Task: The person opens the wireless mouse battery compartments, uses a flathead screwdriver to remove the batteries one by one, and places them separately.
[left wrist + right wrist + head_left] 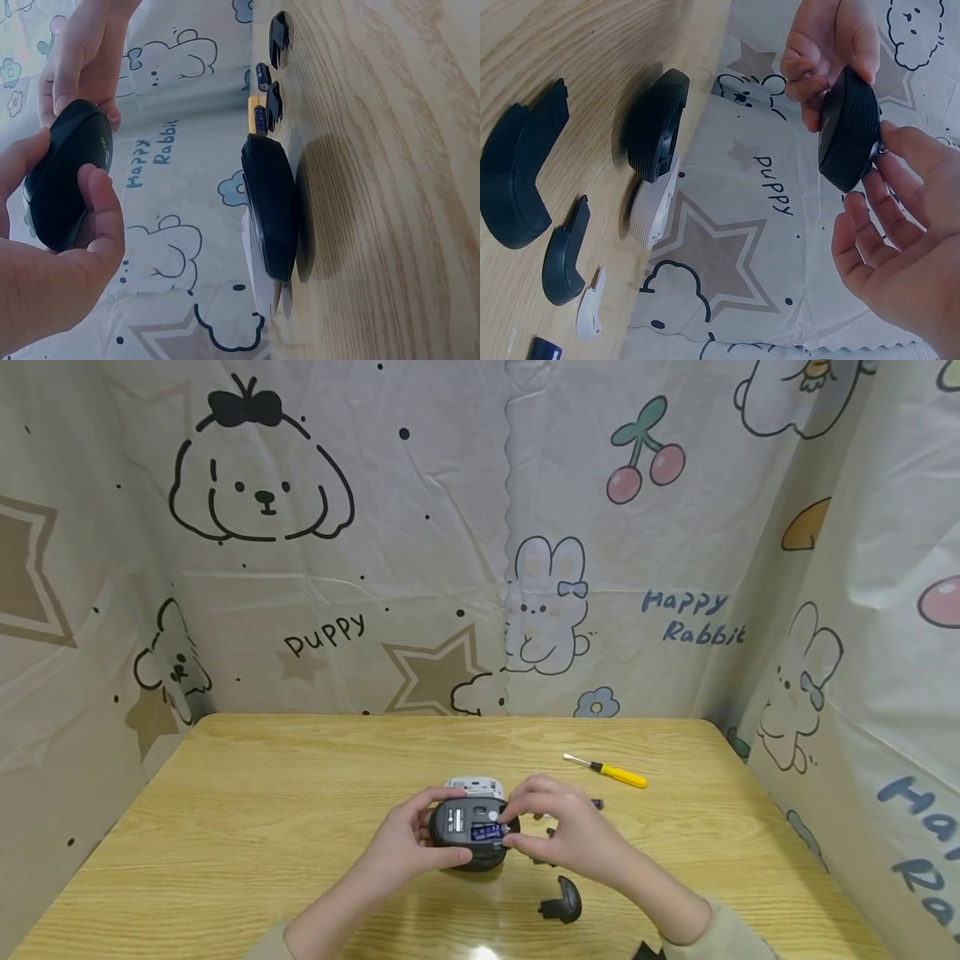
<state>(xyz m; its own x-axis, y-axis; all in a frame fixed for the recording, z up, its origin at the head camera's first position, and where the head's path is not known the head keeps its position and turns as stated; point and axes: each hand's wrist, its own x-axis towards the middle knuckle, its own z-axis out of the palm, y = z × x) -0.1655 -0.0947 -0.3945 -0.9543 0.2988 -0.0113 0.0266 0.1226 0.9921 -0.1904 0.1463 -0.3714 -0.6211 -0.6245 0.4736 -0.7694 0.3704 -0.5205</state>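
My left hand [397, 839] grips a black computer mouse [454, 817] by its sides, raised above the table with its underside towards the head camera. A blue-purple battery [486, 832] lies in the open compartment of that underside. At the compartment's right end my right hand [581, 831] pinches the battery's end between thumb and forefinger, the other fingers loosely bent. In the right wrist view a bit of shiny metal [882, 148] shows at its fingertips. A second black mouse [270, 210] sits on the table below, partly hidden in the head view.
Behind the black mouse stands a white mouse [475, 785]. To the right lie a black battery cover [566, 900], a smaller black cover [564, 259], a white cover [590, 307] and loose batteries [262, 76]. A yellow screwdriver [622, 776] rests farther back. Printed cloth [420, 552] encloses the table.
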